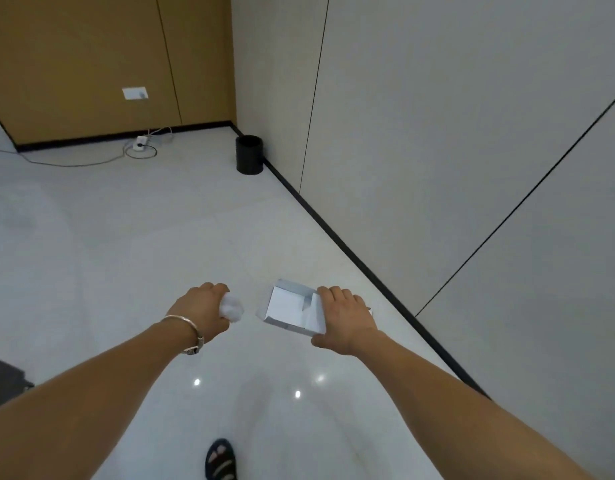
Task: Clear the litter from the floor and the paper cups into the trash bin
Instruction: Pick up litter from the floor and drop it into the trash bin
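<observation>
Left grip (202,315) holds wad (232,308), right grip (345,318) box (288,308); bin (249,154) ahead, cable (91,163) left.

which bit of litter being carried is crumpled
The white paper wad in the left hand; the right hand holds a flat-sided open box.

One wide-angle camera, worn on the head, looks forward and steeply down from standing height. The left forearm (91,393) and right forearm (472,393) enter from the bottom corners, close to the lens; a sandalled foot (221,460) shows at the lower edge. The pale floor (126,237) runs away to the room's far corner, where the black trash bin (249,154) stands small and distant beside the grey wall (437,133).
</observation>
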`<state>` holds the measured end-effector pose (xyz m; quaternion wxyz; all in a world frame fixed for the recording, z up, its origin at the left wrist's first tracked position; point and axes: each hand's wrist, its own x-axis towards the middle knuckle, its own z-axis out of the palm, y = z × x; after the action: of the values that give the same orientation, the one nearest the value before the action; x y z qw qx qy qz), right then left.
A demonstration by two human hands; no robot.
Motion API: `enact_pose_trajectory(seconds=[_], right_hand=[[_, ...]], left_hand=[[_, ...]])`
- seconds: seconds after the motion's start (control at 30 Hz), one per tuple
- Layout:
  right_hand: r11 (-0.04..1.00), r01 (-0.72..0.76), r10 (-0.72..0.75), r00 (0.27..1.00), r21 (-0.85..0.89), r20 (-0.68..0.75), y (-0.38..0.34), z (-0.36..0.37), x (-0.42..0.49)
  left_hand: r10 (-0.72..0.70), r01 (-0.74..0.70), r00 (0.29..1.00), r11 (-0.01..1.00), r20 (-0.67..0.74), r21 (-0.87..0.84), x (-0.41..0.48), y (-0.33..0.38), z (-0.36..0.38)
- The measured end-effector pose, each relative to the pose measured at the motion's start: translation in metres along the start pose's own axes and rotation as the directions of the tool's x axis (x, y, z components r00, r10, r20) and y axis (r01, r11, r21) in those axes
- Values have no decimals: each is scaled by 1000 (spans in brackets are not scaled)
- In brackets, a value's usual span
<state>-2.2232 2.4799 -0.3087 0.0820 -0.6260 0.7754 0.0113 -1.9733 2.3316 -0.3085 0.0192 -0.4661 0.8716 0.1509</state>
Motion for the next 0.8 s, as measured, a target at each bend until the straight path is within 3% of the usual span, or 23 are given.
enact_pose_trajectory(seconds=[0.37,0.8], right_hand=[[999,-47,47,999,11,-2,9,-46,228],[998,-52,52,998,38,19,37,-66,508]], left_hand=[[50,-51,999,998,-11,-39,225,-66,-63],[-25,25,999,1000,-25,7,472,-129,-128]])
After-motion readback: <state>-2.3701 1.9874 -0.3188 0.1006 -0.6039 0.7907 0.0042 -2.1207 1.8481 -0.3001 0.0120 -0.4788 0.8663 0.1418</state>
